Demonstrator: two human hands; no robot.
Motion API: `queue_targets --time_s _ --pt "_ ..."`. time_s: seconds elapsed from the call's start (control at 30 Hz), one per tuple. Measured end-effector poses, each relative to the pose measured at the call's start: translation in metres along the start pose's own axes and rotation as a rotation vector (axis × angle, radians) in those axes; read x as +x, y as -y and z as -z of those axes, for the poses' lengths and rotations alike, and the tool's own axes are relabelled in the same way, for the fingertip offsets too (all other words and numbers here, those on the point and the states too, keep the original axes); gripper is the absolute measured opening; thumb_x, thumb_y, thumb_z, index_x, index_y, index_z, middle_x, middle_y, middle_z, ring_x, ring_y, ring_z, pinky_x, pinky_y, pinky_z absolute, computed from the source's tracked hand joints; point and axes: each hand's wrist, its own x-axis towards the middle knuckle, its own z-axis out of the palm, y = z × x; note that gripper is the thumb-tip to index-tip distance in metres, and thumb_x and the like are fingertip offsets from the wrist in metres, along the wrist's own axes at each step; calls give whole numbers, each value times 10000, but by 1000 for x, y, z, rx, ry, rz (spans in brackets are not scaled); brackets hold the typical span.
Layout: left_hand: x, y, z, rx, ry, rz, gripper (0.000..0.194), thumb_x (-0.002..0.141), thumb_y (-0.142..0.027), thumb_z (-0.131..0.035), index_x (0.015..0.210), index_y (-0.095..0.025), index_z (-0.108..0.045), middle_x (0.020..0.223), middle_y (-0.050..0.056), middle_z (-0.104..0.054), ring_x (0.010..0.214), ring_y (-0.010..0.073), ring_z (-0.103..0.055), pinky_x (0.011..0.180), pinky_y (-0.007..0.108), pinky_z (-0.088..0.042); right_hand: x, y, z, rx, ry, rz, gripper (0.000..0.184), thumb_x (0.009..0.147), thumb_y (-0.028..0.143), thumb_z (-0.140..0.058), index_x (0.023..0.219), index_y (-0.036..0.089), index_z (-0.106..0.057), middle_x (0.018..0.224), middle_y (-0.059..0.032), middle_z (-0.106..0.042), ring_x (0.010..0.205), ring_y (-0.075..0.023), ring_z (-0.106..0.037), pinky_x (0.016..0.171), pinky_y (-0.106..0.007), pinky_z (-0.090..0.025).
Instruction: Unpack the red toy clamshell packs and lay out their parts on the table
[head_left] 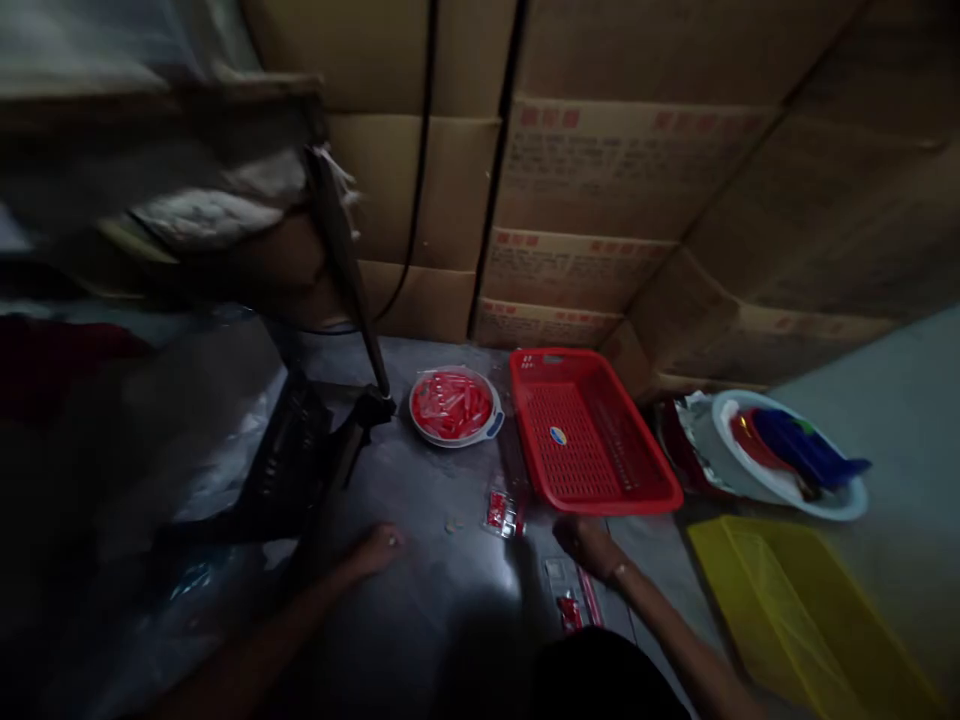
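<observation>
Where hands flank open floor, basket rim

"What's the count?"
"One red perforated basket, one white-handled bowl."
"Others?"
"One yellow bin, one pale basin."
"Red pieces, small clear packs?"
"Too blurred to count."

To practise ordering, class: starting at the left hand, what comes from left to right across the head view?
Left hand, round bowl of red pieces, red basket, pale tub holding a blue item.
</observation>
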Motion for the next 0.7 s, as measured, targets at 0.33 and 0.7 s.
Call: queue_targets --time_s 0.33,0.7 --pt "137 -3 -136 531 -230 -168 274 945 -338 -403 1096 -158 -544 1083 101 -593 908 196 -612 748 321 -487 -131 -135 -190 254 -331 -351 310 808 364 -432 913 179 -658 902 -112 -649 829 -231 -658 782 -357 -539" --pt "158 7 -167 766 -258 -397 295 926 -130 -293 1027 -154 -569 1009 102 -549 762 168 -629 619 269 -466 -70 -186 -203 176 -379 -512 259 829 303 -437 967 171 -611 896 -97 -634 832 -219 -629 817 -348 -496"
